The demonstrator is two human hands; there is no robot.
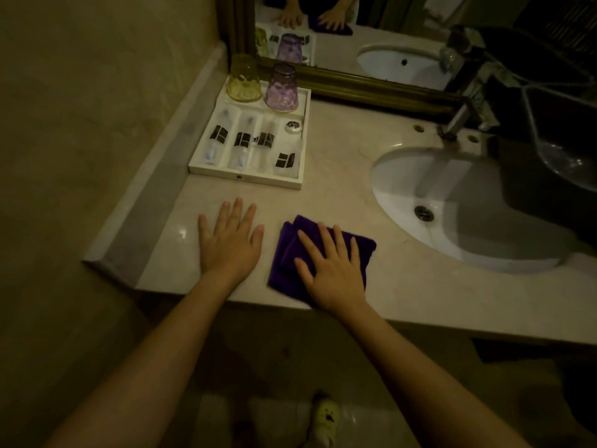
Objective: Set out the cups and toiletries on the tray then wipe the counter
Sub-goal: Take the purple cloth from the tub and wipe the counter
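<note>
Both hands are flat on the tabletop (403,286) near its front edge. The left hand (231,242) lies palm down on bare stone, fingers spread, holding nothing. Just beside it, the right hand (331,270) presses open-palmed on a folded purple cloth (361,250). Behind them, the tray (245,177) holds the toiletries (240,143), with the yellow cup (244,79) and purple cup (281,88) upside down at its back.
</note>
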